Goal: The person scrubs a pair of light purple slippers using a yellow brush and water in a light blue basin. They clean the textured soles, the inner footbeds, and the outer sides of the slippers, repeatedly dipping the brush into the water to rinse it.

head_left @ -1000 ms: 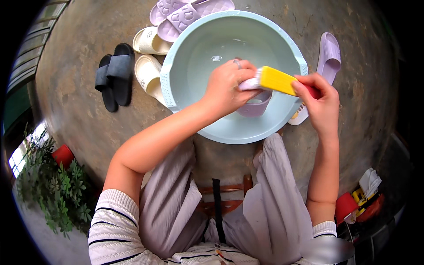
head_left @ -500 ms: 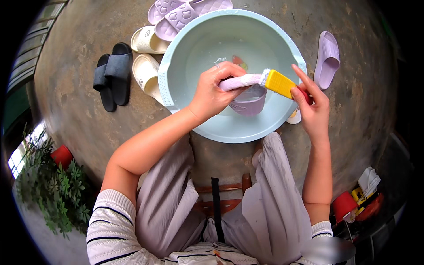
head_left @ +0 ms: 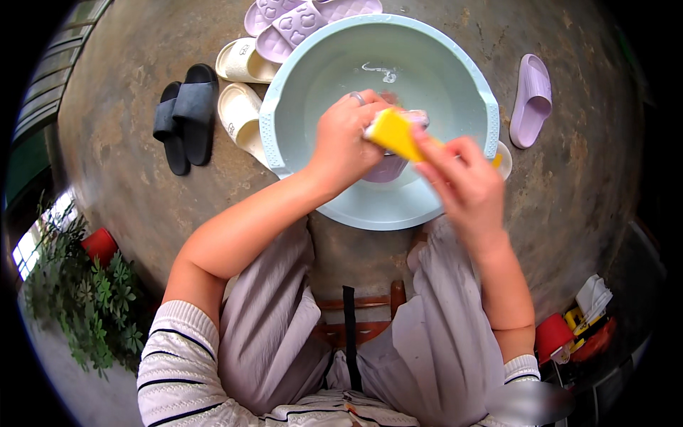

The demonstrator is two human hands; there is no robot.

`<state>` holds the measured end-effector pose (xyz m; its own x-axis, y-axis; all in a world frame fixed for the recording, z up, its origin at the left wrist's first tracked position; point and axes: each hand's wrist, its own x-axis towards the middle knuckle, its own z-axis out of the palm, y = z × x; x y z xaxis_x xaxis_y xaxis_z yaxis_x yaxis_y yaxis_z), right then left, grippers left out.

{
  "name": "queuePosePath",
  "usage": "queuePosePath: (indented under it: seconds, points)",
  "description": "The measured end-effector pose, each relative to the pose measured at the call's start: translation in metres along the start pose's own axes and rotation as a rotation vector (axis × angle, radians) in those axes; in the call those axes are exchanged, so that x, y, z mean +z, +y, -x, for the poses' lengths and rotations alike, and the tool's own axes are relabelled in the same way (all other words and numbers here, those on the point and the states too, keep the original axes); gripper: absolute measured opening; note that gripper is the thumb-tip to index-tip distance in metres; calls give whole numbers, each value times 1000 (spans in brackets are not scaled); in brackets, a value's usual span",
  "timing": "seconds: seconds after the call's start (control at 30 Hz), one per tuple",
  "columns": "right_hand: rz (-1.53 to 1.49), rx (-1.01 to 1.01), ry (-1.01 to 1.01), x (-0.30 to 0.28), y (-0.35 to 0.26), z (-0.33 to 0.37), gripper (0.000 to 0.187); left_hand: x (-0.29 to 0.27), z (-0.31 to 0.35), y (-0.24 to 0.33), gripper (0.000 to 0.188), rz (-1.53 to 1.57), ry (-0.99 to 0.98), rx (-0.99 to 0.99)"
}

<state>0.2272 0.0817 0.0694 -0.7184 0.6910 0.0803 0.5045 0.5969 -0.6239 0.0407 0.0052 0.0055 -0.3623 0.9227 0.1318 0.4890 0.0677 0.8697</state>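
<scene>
Over a pale blue basin [head_left: 384, 219] of water, my left hand [head_left: 343, 146] is closed around a light purple slipper [head_left: 386, 169], much of it hidden by the fingers and the brush. My right hand [head_left: 466, 192] grips a yellow scrubbing brush [head_left: 395, 135], blurred by motion. The brush head lies across the slipper's sole, close to my left fingers. White foam shows around the slipper, and a streak of foam [head_left: 380, 72] floats on the water.
Left of the basin stand dark slippers [head_left: 194, 107] and cream slippers [head_left: 240, 114]. More purple slippers [head_left: 299, 27] lie at its far left, and a single purple slipper [head_left: 531, 107] is on the right. A potted plant [head_left: 107, 306] stands at lower left, a red container [head_left: 553, 334] at lower right.
My right hand has swung the brush left along the slipper toward my left hand. The slipper has turned, and its sole now appears foreshortened.
</scene>
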Motion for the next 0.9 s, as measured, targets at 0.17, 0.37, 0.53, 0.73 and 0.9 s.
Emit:
queuePosePath:
  seconds: [0.17,0.37,0.53,0.73,0.9]
  points:
    - [81,209,17,2,13,-3,44,-2,1,0,30,-35,68,19]
    - [-222,298,137,4,5,-1,45,-4,-11,7,29,-77,44,113]
    - [-137,198,74,3,-20,2,47,-1,-15,3,31,-123,38,156]
    - [-102,256,-30,-10,-20,-3,43,0,-12,1,32,-119,36,170]
    - [-66,277,62,-3,4,-14,43,1,-12,0,34,-85,68,159]
